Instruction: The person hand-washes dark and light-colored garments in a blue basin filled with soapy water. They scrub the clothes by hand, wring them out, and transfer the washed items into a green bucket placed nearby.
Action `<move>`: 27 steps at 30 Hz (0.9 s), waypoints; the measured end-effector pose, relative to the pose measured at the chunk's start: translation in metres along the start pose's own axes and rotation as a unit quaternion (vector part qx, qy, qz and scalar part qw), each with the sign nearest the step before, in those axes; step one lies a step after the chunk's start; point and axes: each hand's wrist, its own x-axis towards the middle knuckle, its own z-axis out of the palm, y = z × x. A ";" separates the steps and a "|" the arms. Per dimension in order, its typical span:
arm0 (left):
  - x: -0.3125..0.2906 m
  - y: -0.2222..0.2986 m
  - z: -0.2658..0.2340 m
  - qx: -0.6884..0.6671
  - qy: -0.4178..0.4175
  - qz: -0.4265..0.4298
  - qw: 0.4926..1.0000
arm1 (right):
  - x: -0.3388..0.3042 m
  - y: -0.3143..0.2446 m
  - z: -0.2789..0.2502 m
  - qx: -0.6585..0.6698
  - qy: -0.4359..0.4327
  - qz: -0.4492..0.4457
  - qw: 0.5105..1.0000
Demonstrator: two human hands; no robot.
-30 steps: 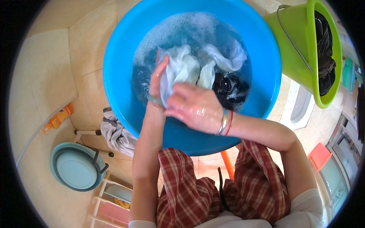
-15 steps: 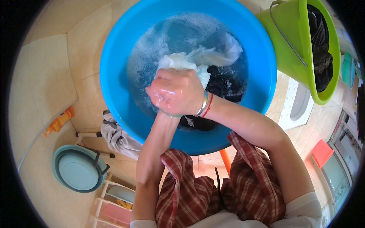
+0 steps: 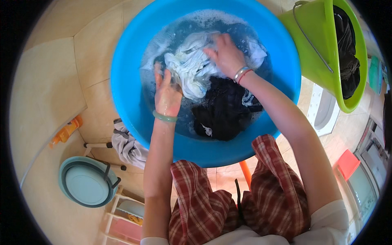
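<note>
A large blue basin [image 3: 126, 81] holds soapy water. In it floats a wet white garment [image 3: 190, 61], crumpled between my two hands. My left hand [image 3: 166, 92], with a green bangle at its wrist, is open beside the garment's left edge, fingers spread. At the garment's upper right, my right hand [image 3: 228, 55] is open too, slightly blurred, its fingertips at the cloth. Silver and red bands circle that wrist. A soaked black garment [image 3: 226, 110] lies nearer me in the basin, partly under water.
To the right of the basin, a lime green bucket [image 3: 310, 45] with a wire handle holds dark clothes [image 3: 347, 61]. A white squat toilet [image 3: 322, 108] lies below it. At left are a grey cloth [image 3: 127, 147], stacked basins [image 3: 87, 183] and an orange bottle [image 3: 67, 130].
My hands, clasped together around the bunched white garment before, have come apart. The garment now lies spread out in the water, and the black garment is more exposed.
</note>
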 end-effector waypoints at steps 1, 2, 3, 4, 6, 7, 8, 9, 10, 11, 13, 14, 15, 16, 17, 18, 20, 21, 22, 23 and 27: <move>0.005 -0.002 -0.018 0.016 -0.008 0.016 1.000 | -0.007 -0.006 0.004 -0.031 -0.010 -0.043 0.999; 0.009 -0.007 -0.020 0.026 -0.024 0.026 0.999 | -0.010 0.000 0.009 -0.086 -0.049 -0.114 0.989; 0.010 -0.012 -0.024 0.033 -0.013 0.022 0.999 | -0.010 0.007 0.013 -0.093 -0.060 -0.108 0.988; 0.011 -0.016 -0.025 0.042 -0.003 0.015 0.999 | -0.008 0.007 0.015 -0.100 -0.071 -0.101 0.987; 0.003 -0.018 -0.012 0.038 0.018 -0.019 0.999 | 0.006 -0.008 0.003 0.031 -0.140 0.049 0.988; 0.002 -0.019 -0.006 0.012 -0.006 -0.022 1.000 | 0.004 -0.008 0.008 0.049 -0.078 -0.002 0.996; 0.003 -0.020 -0.001 -0.014 -0.031 -0.025 0.999 | -0.001 -0.008 0.013 0.065 -0.015 -0.052 0.996; 0.005 -0.022 0.005 -0.040 -0.057 -0.029 0.997 | -0.007 -0.007 0.017 0.079 0.049 -0.101 0.991; 0.006 -0.018 0.002 0.006 -0.036 -0.011 0.999 | -0.020 -0.031 0.013 0.066 0.056 -0.136 0.987; 0.007 -0.012 -0.002 0.005 -0.052 -0.055 0.997 | -0.036 -0.050 0.006 0.098 0.100 -0.207 0.968; 0.008 0.007 -0.008 0.004 -0.084 -0.137 0.987 | -0.065 -0.085 -0.015 0.082 0.093 -0.325 0.937; 0.004 0.009 0.009 -0.073 -0.107 -0.199 0.971 | -0.080 -0.096 -0.020 0.090 0.083 -0.303 0.945; -0.006 0.013 0.022 -0.083 -0.074 -0.189 0.976 | -0.093 -0.105 -0.023 0.091 0.074 -0.318 0.941; -0.015 0.009 0.027 -0.084 -0.084 -0.152 0.981 | -0.100 -0.110 -0.022 0.102 0.089 -0.345 0.929; -0.020 0.005 0.031 -0.085 -0.093 -0.115 0.985 | -0.104 -0.113 -0.020 0.113 0.104 -0.372 0.915; -0.021 0.002 0.038 -0.084 -0.087 -0.103 0.987 | -0.105 -0.114 -0.020 0.126 0.109 -0.361 0.917; -0.028 0.014 0.050 -0.075 -0.068 -0.060 0.993 | -0.103 -0.129 -0.031 0.165 0.122 -0.355 0.912; -0.028 0.017 0.053 -0.074 -0.068 -0.051 0.994 | -0.100 -0.134 -0.033 0.164 0.132 -0.353 0.912; -0.027 0.014 0.053 -0.082 -0.071 -0.051 0.993 | -0.096 -0.135 -0.034 0.157 0.142 -0.346 0.914; -0.026 0.009 0.053 -0.092 -0.078 -0.055 0.991 | -0.092 -0.135 -0.035 0.151 0.153 -0.339 0.916; -0.025 0.001 0.049 -0.120 -0.099 -0.068 0.986 | -0.078 -0.136 -0.024 0.160 0.161 -0.318 0.920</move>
